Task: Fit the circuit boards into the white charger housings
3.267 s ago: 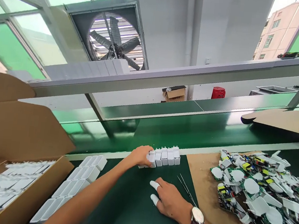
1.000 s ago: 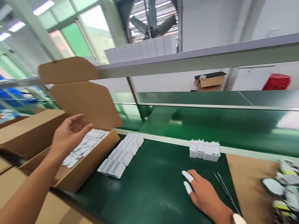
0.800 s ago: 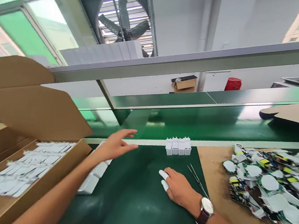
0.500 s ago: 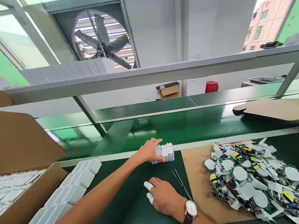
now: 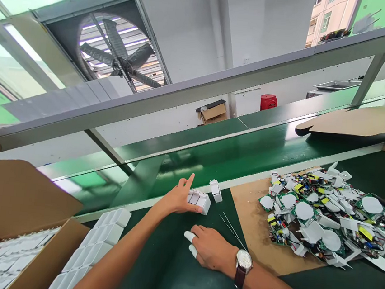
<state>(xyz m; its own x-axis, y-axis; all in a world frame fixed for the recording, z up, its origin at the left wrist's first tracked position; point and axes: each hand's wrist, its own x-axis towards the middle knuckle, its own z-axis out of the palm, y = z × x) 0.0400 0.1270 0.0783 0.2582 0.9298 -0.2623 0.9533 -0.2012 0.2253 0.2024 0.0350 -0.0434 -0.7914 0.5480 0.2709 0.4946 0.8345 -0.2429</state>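
My left hand [image 5: 178, 197] is closed around a small group of white plastic housings [image 5: 203, 203], thumb along their near side and index finger raised. One separate white housing [image 5: 215, 191] stands upright just right of the group. On the dark green mat lies my right hand [image 5: 211, 247], palm down, white finger cots on two slightly bent fingers. It appears to hold nothing, though the palm is hidden. Thin metal tweezers [image 5: 232, 230] lie beyond the right hand, their rear end hidden near the watch [image 5: 244, 260].
A heap of circuit boards with white covers and wires [image 5: 325, 216] lies on brown cardboard [image 5: 244, 208] at right. Rows of white housings [image 5: 102, 235] stand at left, beside an open carton [image 5: 45, 257] of white parts. A shelf rail [image 5: 184, 89] crosses above the green belt [image 5: 211, 160].
My left hand has drawn the group of housings to the left, and one housing now stands apart from it. My right hand stays in place. The view has shifted slightly.
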